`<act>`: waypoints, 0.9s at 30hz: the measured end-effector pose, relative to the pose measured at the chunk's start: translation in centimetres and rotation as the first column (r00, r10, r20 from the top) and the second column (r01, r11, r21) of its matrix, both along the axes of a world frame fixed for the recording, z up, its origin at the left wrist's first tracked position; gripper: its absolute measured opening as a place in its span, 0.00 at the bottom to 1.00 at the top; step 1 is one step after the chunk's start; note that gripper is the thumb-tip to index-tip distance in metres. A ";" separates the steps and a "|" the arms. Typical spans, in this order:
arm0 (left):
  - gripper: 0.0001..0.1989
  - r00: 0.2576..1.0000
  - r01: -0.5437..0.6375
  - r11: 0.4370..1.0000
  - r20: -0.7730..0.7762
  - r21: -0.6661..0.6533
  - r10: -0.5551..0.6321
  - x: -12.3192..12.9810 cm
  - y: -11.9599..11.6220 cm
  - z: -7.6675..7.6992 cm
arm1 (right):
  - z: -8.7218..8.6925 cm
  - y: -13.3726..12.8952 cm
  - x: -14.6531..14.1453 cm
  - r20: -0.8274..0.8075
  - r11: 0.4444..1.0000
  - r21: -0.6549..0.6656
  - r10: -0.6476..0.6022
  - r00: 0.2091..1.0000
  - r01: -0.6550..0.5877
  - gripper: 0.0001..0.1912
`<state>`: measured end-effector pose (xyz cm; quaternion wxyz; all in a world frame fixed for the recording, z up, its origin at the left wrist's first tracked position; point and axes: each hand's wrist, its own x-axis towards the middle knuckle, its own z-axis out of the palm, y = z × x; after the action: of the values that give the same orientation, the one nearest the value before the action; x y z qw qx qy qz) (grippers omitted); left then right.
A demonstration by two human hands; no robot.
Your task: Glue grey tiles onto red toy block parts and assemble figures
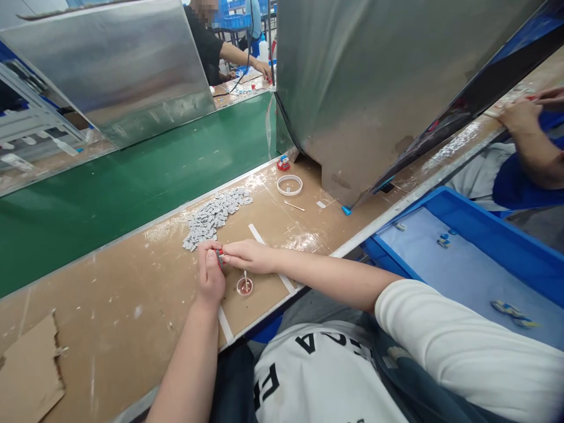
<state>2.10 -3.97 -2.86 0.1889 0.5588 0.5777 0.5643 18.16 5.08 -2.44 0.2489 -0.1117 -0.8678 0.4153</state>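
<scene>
My left hand [210, 275] is closed around a small red and grey part [219, 253], most of it hidden by the fingers. From the right, my right hand [250, 257] meets it, thumb and fingers pinched together at the part's edge; whether they also hold something tiny cannot be seen. Just below the hands stands a small round cup [241, 289] of reddish liquid, with a cotton swab [245, 276] leaning in it. Beyond my left hand, a heap of small grey flat pieces [214, 214] is spread over the brown tabletop [145, 282].
A tape ring [289, 177], a red and blue assembled piece [283, 163] and another swab [294, 206] lie farther back. A metal panel [374, 88] rises there. At right is a blue tray [484, 235] with several small parts. Torn cardboard [33, 373] lies left. Other people work nearby.
</scene>
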 end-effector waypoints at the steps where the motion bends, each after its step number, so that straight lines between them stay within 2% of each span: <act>1: 0.20 1.000 -0.008 1.000 0.011 0.003 0.008 0.1 0.1 0.0 | 0.1 0.0 0.0 0.001 1.000 -0.002 0.003 1.000 -0.003 0.20; 3: 0.20 0.998 -0.027 1.000 0.060 0.000 0.027 0.3 0.3 0.1 | 0.2 -0.1 -0.2 0.008 1.000 0.015 -0.015 1.000 0.015 0.20; 6: 0.22 0.985 -0.058 0.998 0.160 -0.031 0.062 0.5 0.8 0.4 | 0.3 0.0 -0.3 0.015 0.990 0.070 -0.120 0.993 0.118 0.19; 9: 0.23 0.977 -0.069 0.995 0.197 -0.068 0.081 0.6 1.0 0.6 | 0.2 0.0 -0.3 -0.080 0.968 0.129 -0.207 0.975 0.216 0.15; 12: 0.24 0.980 -0.068 0.996 0.181 -0.058 0.078 0.6 1.0 0.6 | -0.2 0.0 -0.3 -0.286 0.959 0.151 -0.188 0.940 0.238 0.14; 15: 0.24 0.988 -0.063 0.998 0.142 -0.027 0.066 0.4 1.0 0.5 | -0.5 -0.1 -0.5 -0.430 0.965 0.111 -0.169 0.887 0.238 0.11; 20: 0.25 0.995 -0.076 0.997 0.071 0.013 0.075 0.1 1.1 0.0 | -0.6 -0.2 -0.7 -0.459 0.960 0.096 -0.193 0.867 0.264 0.10; 24: 0.23 0.996 -0.054 0.998 0.070 0.038 0.052 0.2 1.0 -0.1 | -0.5 -0.3 -0.5 -0.510 0.955 0.094 -0.196 0.838 0.280 0.09; 27: 0.22 0.997 -0.040 0.998 0.068 0.057 0.036 0.4 1.0 0.0 | -0.5 -0.3 -0.5 -0.492 0.957 0.064 -0.215 0.844 0.282 0.10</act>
<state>2.46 -3.01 -2.85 0.1810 0.5336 0.5649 0.6028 17.71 4.73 -2.92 0.5146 -0.1001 -0.7828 0.3352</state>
